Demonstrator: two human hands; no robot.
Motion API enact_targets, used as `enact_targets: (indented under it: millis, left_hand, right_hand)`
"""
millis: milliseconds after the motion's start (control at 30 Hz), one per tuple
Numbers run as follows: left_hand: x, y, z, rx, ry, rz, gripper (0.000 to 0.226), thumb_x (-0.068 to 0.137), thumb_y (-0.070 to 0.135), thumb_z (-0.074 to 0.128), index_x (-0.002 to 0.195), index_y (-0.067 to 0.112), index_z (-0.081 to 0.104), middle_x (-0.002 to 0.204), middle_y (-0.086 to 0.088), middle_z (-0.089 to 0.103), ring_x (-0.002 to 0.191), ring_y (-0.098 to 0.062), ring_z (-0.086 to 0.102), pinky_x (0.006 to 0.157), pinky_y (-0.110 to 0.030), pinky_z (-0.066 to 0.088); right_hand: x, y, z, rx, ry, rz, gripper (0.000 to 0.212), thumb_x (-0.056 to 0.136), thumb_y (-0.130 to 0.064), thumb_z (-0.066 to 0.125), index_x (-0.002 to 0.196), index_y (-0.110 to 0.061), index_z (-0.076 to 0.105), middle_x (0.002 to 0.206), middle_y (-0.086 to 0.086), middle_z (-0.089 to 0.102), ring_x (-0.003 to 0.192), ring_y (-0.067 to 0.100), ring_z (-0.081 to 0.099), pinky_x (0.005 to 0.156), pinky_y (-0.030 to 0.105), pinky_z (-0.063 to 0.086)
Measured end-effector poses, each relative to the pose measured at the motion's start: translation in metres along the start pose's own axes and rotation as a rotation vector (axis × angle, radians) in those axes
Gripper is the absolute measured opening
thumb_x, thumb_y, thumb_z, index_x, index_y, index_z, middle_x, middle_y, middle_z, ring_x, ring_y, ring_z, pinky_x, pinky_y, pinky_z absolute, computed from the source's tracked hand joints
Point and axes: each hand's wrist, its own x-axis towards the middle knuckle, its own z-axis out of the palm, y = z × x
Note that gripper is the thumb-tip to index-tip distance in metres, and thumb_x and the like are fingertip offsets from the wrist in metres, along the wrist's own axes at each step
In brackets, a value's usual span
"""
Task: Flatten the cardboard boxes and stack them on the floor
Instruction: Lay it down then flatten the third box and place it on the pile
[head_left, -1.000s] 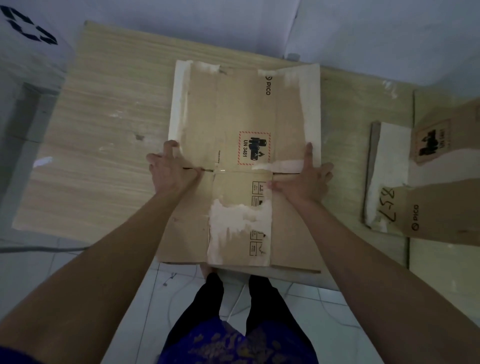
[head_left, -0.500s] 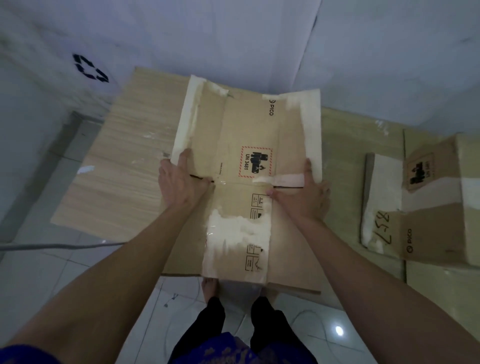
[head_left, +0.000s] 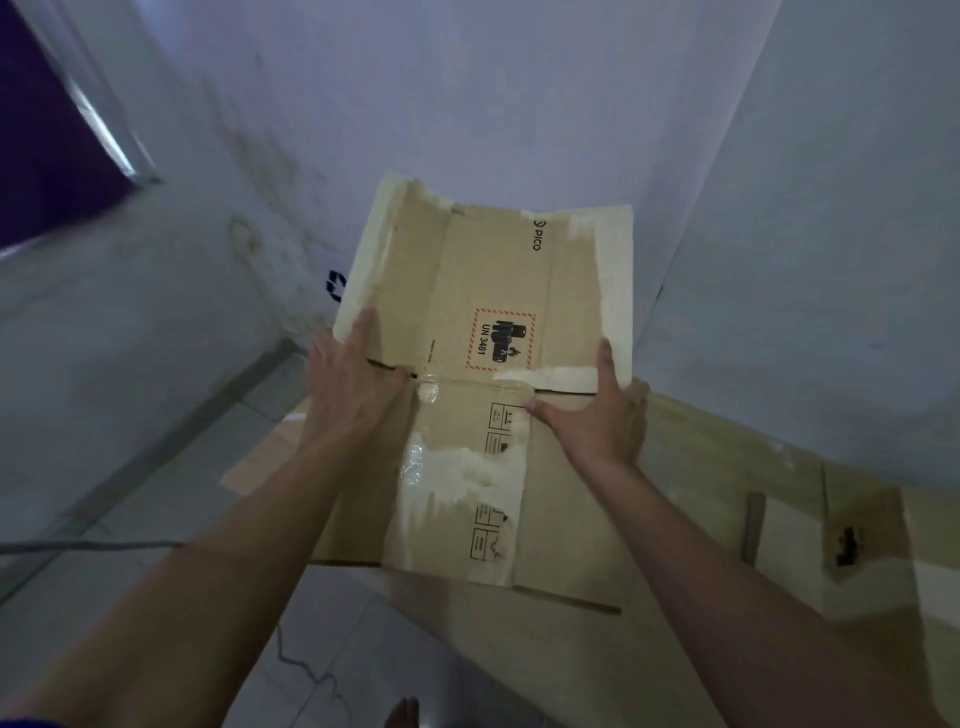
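A flattened brown cardboard box (head_left: 483, 291), printed with PICO and a UN 3481 label, hangs in the air in front of me, tilted up toward the wall. My left hand (head_left: 350, 387) grips its left edge at the flap slit. My right hand (head_left: 597, 415) grips its right edge, thumb lying across the torn white tape. Below and to the right sits another cardboard box (head_left: 852, 525), blurred, on the wooden table (head_left: 711, 457).
White walls (head_left: 519, 104) meet in a corner just behind the box. Grey tiled floor (head_left: 171, 467) lies to the left and below, with a thin cable (head_left: 88, 545) across it. My bare foot (head_left: 402, 714) shows at the bottom edge. A dark doorway (head_left: 47, 130) is upper left.
Both hands have lifted the flattened box off the table and raised it toward the wall. The view has swung upward and left, so the other box slid to the lower right.
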Motion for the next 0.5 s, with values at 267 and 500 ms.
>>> enact_targets:
  millis: [267, 500]
  left_hand:
    - [0.016, -0.035, -0.061, -0.028, 0.088, -0.051, 0.085, 0.073, 0.052, 0.073, 0.145, 0.040, 0.029, 0.116, -0.009, 0.039, 0.115, -0.033, 0.041, 0.101, -0.045, 0.038]
    - [0.037, -0.127, -0.094, -0.006, 0.126, -0.089, 0.086, 0.073, 0.056, 0.072, 0.146, 0.039, 0.030, 0.110, -0.007, 0.038, 0.108, -0.029, 0.042, 0.094, -0.042, 0.040]
  right_hand:
    - [-0.019, -0.061, 0.016, 0.030, -0.001, -0.122, 0.125, 0.056, -0.067, 0.085, 0.155, -0.047, 0.011, 0.136, 0.015, 0.035, 0.123, 0.034, 0.044, 0.099, 0.039, 0.042]
    - [-0.055, -0.120, 0.088, 0.017, -0.021, -0.160, 0.126, 0.055, -0.071, 0.083, 0.154, -0.049, 0.009, 0.146, 0.020, 0.032, 0.133, 0.036, 0.039, 0.106, 0.041, 0.039]
